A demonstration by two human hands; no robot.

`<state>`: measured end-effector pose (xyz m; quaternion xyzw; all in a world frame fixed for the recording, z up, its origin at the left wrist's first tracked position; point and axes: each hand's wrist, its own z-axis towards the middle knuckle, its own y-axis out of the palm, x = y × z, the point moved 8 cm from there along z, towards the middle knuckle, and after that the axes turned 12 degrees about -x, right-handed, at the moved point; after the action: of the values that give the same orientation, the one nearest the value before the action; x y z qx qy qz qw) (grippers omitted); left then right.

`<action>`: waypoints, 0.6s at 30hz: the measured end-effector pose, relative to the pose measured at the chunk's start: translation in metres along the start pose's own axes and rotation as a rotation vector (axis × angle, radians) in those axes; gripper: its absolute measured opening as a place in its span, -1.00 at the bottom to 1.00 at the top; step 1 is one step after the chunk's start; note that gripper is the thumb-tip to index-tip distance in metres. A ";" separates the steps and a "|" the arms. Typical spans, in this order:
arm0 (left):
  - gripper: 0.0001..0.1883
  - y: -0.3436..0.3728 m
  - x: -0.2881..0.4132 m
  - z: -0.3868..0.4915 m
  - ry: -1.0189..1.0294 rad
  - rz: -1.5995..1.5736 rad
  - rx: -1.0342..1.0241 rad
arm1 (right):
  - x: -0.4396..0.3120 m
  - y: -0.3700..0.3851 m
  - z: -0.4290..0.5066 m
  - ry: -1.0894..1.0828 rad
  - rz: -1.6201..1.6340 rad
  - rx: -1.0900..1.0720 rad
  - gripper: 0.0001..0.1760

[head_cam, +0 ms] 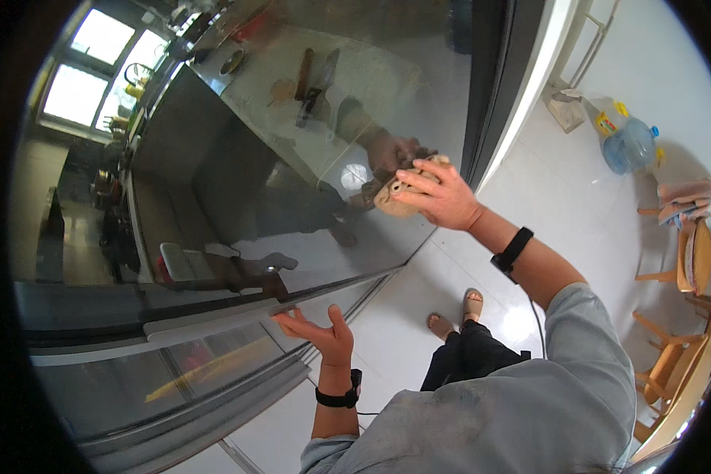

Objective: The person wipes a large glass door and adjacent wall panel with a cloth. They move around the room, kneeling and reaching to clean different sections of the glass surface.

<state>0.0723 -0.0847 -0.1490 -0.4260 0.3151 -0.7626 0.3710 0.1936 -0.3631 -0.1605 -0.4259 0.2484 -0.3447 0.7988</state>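
My right hand (441, 192) presses a bunched tan cloth (394, 198) against a large glass door panel (308, 249). The fingers are spread over the cloth, which has a small ring-like dark mark. My left hand (323, 335) is at the door's long grey handle or edge strip (213, 320), with palm up and fingers apart; whether the fingertips touch it I cannot tell. The glass mirrors my hand and arm. A cutting board, a knife and a rolling pin show in or through the glass.
On the right, a large clear water bottle (631, 145) and a cardboard box (566, 111) stand on the tiled floor by the wall. Several wooden chairs (663, 361) are at the far right, one with a towel (684, 200). A dark door frame (492, 89) rises beside the glass.
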 end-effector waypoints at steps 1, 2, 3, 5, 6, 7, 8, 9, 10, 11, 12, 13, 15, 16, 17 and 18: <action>-0.01 -0.002 -0.003 0.000 -0.013 -0.018 -0.003 | 0.005 0.000 0.002 -0.037 -0.022 -0.023 -0.21; -0.02 -0.003 -0.002 -0.002 -0.017 0.030 -0.035 | 0.009 -0.003 0.002 -0.070 -0.017 -0.007 -0.23; -0.03 -0.005 -0.004 -0.003 -0.031 0.018 -0.052 | 0.010 -0.003 0.004 -0.112 -0.027 -0.015 -0.25; -0.05 -0.009 -0.003 -0.006 -0.011 -0.050 -0.096 | 0.013 -0.002 0.007 -0.160 -0.023 -0.004 -0.28; -0.12 -0.010 -0.005 -0.009 -0.032 -0.120 -0.111 | 0.012 -0.004 0.008 -0.207 -0.033 0.044 -0.35; -0.14 -0.011 -0.004 -0.013 -0.027 -0.050 -0.150 | 0.012 -0.005 0.009 -0.225 -0.028 0.082 -0.37; -0.16 -0.013 -0.003 -0.019 -0.034 -0.018 -0.185 | 0.010 -0.003 0.011 -0.251 -0.030 0.100 -0.39; -0.17 -0.014 -0.004 -0.029 -0.062 -0.017 -0.223 | 0.006 -0.003 0.011 -0.289 -0.029 0.140 -0.40; -0.24 -0.019 -0.005 -0.040 -0.078 -0.026 -0.218 | 0.003 -0.001 0.013 -0.298 -0.028 0.160 -0.45; -0.25 -0.025 -0.007 -0.054 -0.128 0.044 -0.226 | -0.002 0.003 0.015 -0.327 -0.025 0.157 -0.45; -0.26 -0.033 -0.009 -0.072 -0.192 0.078 -0.244 | -0.007 0.004 0.017 -0.350 -0.011 0.178 -0.46; -0.27 -0.042 -0.012 -0.091 -0.260 0.078 -0.260 | -0.013 0.002 0.018 -0.371 0.016 0.226 -0.46; -0.24 -0.063 -0.008 -0.132 -0.382 0.123 -0.268 | -0.028 0.007 0.023 -0.424 0.025 0.201 -0.47; -0.23 -0.072 -0.002 -0.150 -0.427 0.133 -0.259 | -0.034 0.005 0.023 -0.461 0.042 0.222 -0.49; -0.20 -0.080 0.001 -0.166 -0.468 0.140 -0.256 | -0.039 0.005 0.026 -0.480 0.057 0.214 -0.51; -0.20 -0.083 0.007 -0.181 -0.510 0.181 -0.324 | -0.042 0.004 0.028 -0.480 0.074 0.215 -0.49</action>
<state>-0.1148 -0.0168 -0.1598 -0.6273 0.3658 -0.5351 0.4317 0.1875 -0.3155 -0.1448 -0.3990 0.0291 -0.2288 0.8875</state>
